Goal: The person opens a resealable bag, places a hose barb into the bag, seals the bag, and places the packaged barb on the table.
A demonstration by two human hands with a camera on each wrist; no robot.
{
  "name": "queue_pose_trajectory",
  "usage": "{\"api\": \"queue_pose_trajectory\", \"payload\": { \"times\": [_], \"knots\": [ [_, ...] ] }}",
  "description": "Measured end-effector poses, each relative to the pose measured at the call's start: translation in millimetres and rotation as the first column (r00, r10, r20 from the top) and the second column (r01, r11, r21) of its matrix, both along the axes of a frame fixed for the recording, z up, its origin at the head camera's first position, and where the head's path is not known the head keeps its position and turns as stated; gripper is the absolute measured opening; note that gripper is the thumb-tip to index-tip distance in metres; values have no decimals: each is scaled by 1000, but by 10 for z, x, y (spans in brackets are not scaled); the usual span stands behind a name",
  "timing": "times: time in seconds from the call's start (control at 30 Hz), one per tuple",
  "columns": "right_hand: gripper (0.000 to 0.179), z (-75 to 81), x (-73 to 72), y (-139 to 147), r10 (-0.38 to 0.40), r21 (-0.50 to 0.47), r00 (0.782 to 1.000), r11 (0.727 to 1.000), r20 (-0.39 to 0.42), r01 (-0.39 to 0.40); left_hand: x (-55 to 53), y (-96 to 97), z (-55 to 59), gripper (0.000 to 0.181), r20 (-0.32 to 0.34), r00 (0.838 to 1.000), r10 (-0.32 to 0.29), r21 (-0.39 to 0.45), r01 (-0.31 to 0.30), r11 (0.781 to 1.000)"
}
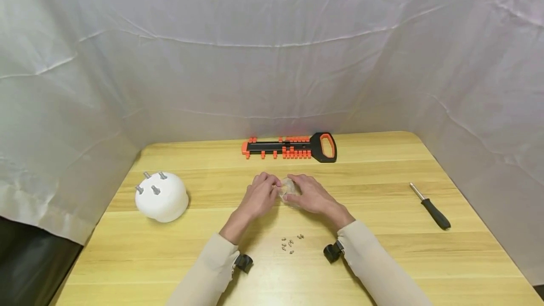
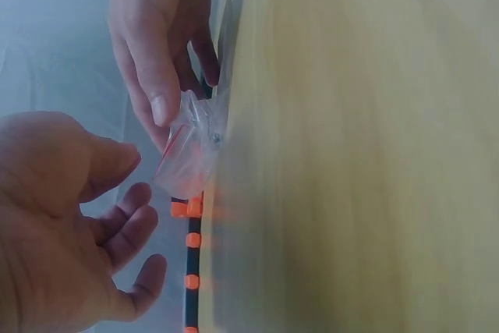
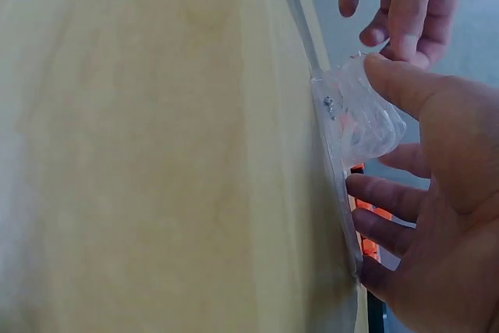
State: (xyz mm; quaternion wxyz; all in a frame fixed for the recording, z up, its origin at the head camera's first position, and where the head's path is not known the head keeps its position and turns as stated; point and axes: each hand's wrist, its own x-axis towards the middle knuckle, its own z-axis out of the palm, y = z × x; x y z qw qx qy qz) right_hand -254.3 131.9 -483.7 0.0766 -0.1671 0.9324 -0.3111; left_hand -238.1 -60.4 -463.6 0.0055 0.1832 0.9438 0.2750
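A small clear zip bag [image 1: 286,190] with a red line along its mouth stands on the table between both hands. Small metal bits show through the plastic in the right wrist view. My right hand [image 1: 311,193] holds the bag between thumb and spread fingers, its thumb on the plastic [image 3: 366,111]. At the bag's left edge is my left hand [image 1: 262,195]; its fingers are bent loosely. In the left wrist view a gap shows between left thumb [image 2: 109,163] and fingers, with nothing in it. Nearer me lie several small metal fasteners [image 1: 291,243].
A black and orange tool with a loop handle [image 1: 324,148] lies at the back. At left is a white rounded object [image 1: 163,204] with metal posts on top. A black-handled screwdriver [image 1: 434,211] lies at right. Pale fabric [image 1: 272,79] hangs around the table.
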Motion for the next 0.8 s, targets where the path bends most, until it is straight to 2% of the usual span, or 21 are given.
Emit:
{"api": "queue_pose_trajectory", "payload": {
  "times": [0.2,0.5,0.7,0.8],
  "knots": [
    [69,2,-4,8,4,9,1000,1000,10,-4,144,-45,60,11,-14,999,-38,-34,37,999],
    [69,-2,-18,31,10,18,1000,1000,-14,-10,294,-58,72,6,10,987,-163,-5,163,987],
    [69,-6,-15,35,9,18,1000,1000,-11,-9,376,-65,52,5,0,984,-179,-26,179,984],
    [68,-6,-15,33,9,21,1000,1000,-8,-9,417,-70,36,6,19,983,-184,-46,184,982]
  ]
}}
